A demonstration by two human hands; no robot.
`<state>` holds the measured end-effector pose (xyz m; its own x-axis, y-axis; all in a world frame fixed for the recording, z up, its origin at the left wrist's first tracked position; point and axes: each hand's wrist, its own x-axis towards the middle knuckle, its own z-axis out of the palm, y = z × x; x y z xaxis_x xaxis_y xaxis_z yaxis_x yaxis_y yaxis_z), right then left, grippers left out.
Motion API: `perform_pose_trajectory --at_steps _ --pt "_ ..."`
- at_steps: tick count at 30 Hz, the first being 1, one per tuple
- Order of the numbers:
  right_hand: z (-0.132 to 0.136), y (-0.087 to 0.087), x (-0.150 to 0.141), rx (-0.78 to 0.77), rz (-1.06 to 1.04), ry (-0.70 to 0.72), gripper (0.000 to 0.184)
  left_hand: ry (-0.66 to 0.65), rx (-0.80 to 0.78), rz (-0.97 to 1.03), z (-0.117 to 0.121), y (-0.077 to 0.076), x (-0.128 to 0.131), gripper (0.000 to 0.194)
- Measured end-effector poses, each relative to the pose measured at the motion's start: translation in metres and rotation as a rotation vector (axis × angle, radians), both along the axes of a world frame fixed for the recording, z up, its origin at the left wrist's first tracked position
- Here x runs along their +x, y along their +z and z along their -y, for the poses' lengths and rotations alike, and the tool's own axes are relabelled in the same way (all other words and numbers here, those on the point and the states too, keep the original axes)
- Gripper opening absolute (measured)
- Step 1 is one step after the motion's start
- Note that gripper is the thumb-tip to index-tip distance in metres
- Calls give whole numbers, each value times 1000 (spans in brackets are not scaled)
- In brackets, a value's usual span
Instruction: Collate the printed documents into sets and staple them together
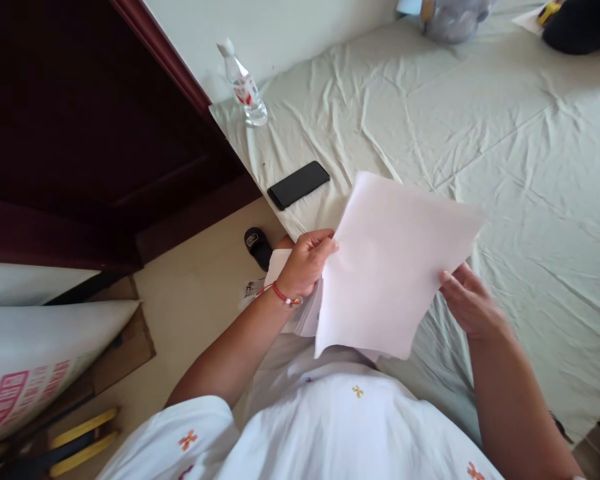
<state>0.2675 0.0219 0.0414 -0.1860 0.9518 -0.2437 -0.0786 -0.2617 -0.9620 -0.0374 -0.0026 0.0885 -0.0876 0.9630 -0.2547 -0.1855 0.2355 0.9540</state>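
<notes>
Soft, diffuse light, its source unseen, brightens the pale cloth (pixel 540 180), with faint shadows along its creases. The door (pixel 55 100) toward ten o'clock sinks to near-black. Small glints mark the bottle (pixel 246 87) at eleven. Blur softens the right hand (pixel 473 303) and the three-o'clock corner of the paper (pixel 390 267). Wide-angle stretching shows toward the edges.

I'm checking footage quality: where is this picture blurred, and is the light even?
Head view: the right hand and right corner of the paper look slightly smeared; head view: uneven light, the dark panel nearly black, the cloth pale with its creases readable.
</notes>
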Motion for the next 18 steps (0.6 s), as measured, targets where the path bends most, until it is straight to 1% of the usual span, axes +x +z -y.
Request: perform_pose_trajectory --at_steps 1,3,5,7,10,12,13,15,16,18 --pt "1 1 -2 -45 -3 29 54 22 -22 97 -1 0 3 25" --pt "3 3 -5 -139 -12 35 50 47 -17 225 -4 -2 7 21" --pt "4 2 -8 -220 -14 11 46 55 8 299 -7 -8 11 25" --pt "6 0 -11 -281 -17 -12 44 65 -2 360 -11 -20 13 34" --pt "12 -5 -15 -361 -16 -16 43 113 -67 438 -14 -41 14 47" --pt "17 -6 -16 -373 -7 -17 43 127 -98 477 -14 -51 15 51" --pt "18 -5 -15 -355 3 -29 42 120 -97 493 -14 -53 16 52" --pt "20 1 -13 -259 32 -90 37 76 -56 501 -15 -51 17 53" --pt "19 6 -11 -183 52 -141 34 39 -20 487 -16 -48 18 54" --pt "15 19 -8 20 90 -268 28 -68 55 415 -21 -38 19 55"
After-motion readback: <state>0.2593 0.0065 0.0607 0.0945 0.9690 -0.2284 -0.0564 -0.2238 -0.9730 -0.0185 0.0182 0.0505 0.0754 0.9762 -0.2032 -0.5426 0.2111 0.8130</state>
